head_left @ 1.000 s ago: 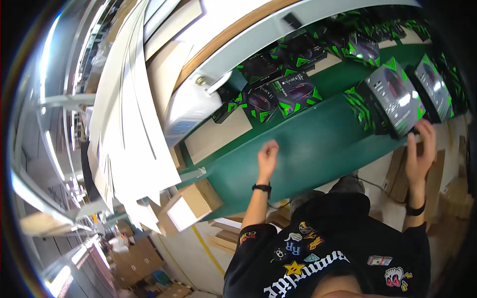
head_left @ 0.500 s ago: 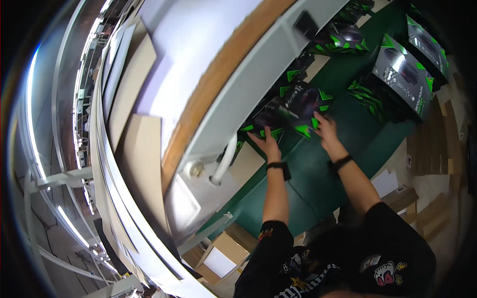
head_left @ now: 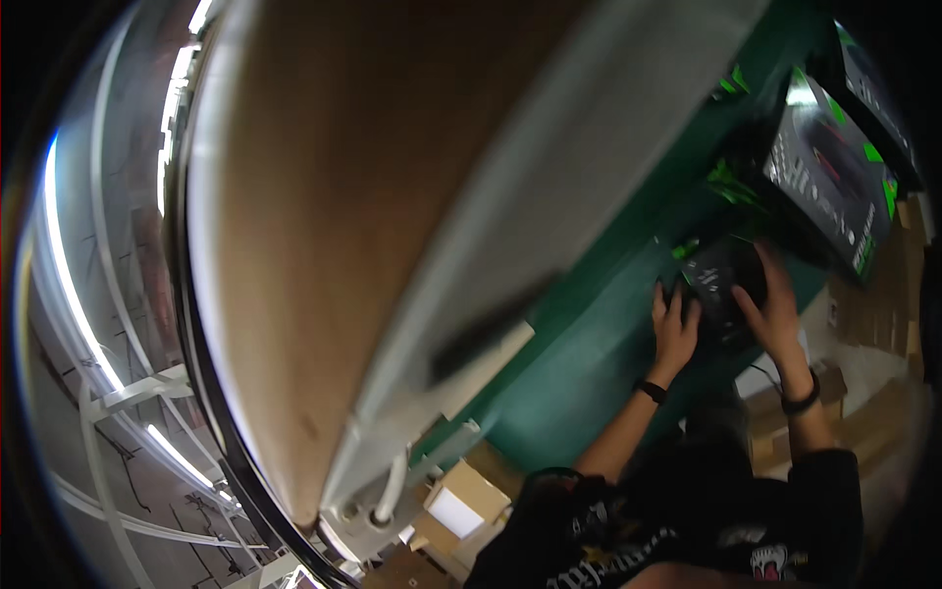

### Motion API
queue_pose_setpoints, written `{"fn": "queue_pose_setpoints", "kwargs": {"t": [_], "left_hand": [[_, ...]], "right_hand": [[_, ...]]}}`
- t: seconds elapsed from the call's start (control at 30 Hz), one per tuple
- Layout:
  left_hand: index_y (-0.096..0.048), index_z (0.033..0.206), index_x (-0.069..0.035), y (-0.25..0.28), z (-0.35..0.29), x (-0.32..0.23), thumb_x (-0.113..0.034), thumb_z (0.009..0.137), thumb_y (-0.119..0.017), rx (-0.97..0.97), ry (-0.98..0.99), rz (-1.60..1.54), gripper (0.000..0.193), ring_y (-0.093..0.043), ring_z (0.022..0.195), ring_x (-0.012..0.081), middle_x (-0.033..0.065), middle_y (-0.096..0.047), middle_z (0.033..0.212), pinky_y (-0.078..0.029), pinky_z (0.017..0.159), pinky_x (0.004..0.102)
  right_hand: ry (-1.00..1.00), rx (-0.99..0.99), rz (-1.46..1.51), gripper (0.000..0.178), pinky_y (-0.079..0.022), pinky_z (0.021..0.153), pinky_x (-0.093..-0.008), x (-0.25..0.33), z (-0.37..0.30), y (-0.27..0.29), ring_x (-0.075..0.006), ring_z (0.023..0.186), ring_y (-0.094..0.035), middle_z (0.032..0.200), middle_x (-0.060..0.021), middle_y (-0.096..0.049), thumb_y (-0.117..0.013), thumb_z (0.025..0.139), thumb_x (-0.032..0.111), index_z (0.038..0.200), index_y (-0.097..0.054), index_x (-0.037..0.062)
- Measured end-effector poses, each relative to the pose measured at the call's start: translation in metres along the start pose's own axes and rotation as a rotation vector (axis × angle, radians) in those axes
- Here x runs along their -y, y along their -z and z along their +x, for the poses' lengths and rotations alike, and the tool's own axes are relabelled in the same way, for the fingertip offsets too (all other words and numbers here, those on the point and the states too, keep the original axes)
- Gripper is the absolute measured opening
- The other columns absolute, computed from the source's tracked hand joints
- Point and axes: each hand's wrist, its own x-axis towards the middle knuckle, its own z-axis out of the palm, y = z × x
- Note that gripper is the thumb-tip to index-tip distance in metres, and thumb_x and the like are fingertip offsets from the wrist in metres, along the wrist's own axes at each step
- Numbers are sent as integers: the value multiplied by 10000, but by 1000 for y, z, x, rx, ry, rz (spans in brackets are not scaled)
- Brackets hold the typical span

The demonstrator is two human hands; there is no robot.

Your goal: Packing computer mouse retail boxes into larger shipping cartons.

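Note:
A small black printed box with green corners [head_left: 714, 283] is between my two hands at the right of the green table. My right hand [head_left: 777, 306] grips its right side, with the thumb lying over the top. At the box's left edge is my left hand [head_left: 675, 332], its fingers spread apart and stretched forward. Whether those fingertips press on the box cannot be made out. Both wrists wear dark bands.
Larger black and green boxes [head_left: 822, 177] stand in a stack at the far right. The green tabletop [head_left: 559, 383] runs diagonally. A shelf with a wooden edge [head_left: 363, 147] and grey rail fills the left, blurred. Cardboard cartons [head_left: 466, 499] lie below.
Both hands have moved right, and a black box is now between them near the larger stack. The view has shifted, so the shelf covers the row of small boxes.

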Motion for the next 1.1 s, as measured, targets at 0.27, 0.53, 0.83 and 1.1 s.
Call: {"fn": "queue_pose_setpoints", "kwargs": {"t": [0.27, 0.53, 0.83, 1.1], "left_hand": [[-386, 1290, 185, 234, 128, 171, -544, 824, -651, -752, 627, -284, 905, -367, 1315, 380, 330, -357, 1411, -291, 1090, 433], [-481, 1254, 56, 198, 192, 126, -97, 815, -730, -835, 276, -630, 527, -539, 1107, 280, 175, -571, 1198, -470, 919, 409], [-519, 1224, -68, 146, -47, -11, -46, 857, -660, 16, 343, -1044, 394, -614, 870, 136, 25, -603, 1027, -525, 722, 285], [-469, 1267, 47, 145, -7, 66, -334, 961, -521, -296, 4, -45, 491, -446, 1225, 343, 215, -480, 1318, -321, 1051, 435]], "right_hand": [[108, 195, 380, 416, -432, 978, -438, 51, -70, -38, -375, 1157, -516, 1217, -177, -530, -722, 730, 71, 1116, -574, 29], [-285, -283, -387, 612, -183, 1083, -566, 13, -114, -74, -439, 1355, -259, 1501, -233, -262, -672, 824, 275, 1395, -474, 179], [-372, -179, 1110, 533, -318, 1072, -407, 63, -88, -70, -306, 1298, -414, 1454, -176, -383, -603, 906, 243, 1371, -464, 22], [-425, -677, 163, 674, -227, 1118, -397, -53, -101, 7, -328, 1335, -335, 1423, -237, -363, -670, 889, 310, 1389, -374, -32]]}}
